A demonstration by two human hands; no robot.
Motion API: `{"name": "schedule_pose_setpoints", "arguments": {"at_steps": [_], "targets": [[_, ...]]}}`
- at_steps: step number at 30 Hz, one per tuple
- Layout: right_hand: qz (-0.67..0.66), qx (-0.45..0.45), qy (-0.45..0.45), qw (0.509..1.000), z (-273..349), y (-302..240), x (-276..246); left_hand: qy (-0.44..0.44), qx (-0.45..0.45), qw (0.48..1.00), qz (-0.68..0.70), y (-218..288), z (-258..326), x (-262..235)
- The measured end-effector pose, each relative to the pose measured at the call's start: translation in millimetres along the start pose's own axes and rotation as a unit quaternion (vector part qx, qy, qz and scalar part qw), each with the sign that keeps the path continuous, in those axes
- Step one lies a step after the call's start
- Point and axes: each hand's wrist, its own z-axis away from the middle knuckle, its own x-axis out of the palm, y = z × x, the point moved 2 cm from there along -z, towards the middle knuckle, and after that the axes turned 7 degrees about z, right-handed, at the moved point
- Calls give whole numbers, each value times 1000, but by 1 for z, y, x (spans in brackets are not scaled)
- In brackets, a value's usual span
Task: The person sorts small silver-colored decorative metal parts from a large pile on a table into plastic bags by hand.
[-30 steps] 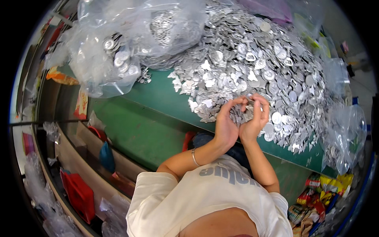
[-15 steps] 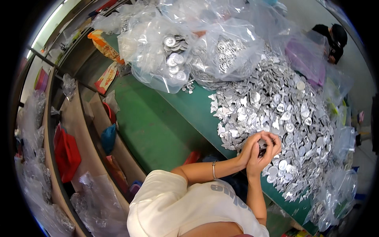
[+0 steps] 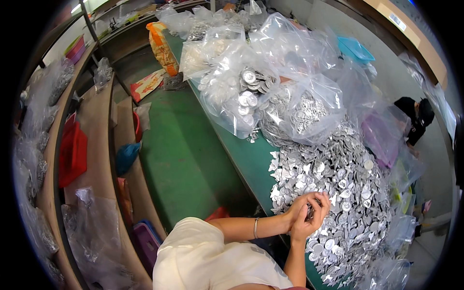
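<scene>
A broad heap of small silver-grey flat metal pieces (image 3: 348, 208), some round and some irregular, is spread on the green table (image 3: 241, 150). At its near left side, my left hand (image 3: 296, 210) and my right hand (image 3: 313, 221) are cupped together just over the pieces. The fingers of both are curled and closed in against each other. Whatever lies between the palms is mostly hidden by the fingers. A metal bangle (image 3: 256, 228) circles my left wrist.
Clear plastic bags (image 3: 304, 111) of metal parts crowd the table beyond the heap. On the left stand wooden shelves (image 3: 92, 145) with a red bin (image 3: 73, 152). A purple bag (image 3: 379, 140) lies along the heap's far right, near another person (image 3: 416, 118) in dark clothes.
The whole view has shifted, bringing more of the table's far end into sight. My hands stay cupped together over the heap, their fingers curled slightly closer.
</scene>
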Motion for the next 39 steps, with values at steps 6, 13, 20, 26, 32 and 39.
{"name": "schedule_pose_setpoints", "arguments": {"at_steps": [6,13,20,26,32,39], "targets": [[-108,25,60,992,0,-11,19,206,120,955,-175,14,15,47],[-135,59,-40,988,10,-23,48,139,288,920,-225,58,67,105],[-93,8,-203,975,-13,-22,78,139,378,890,-214,82,125,136],[-118,-24,-173,977,-63,-37,90,181,338,887,-256,85,140,145],[-150,-161,-66,973,-215,-78,147,203,343,882,-253,74,145,139],[324,-182,-231,899,-256,-55,233,229,332,883,-241,65,158,126]]}}
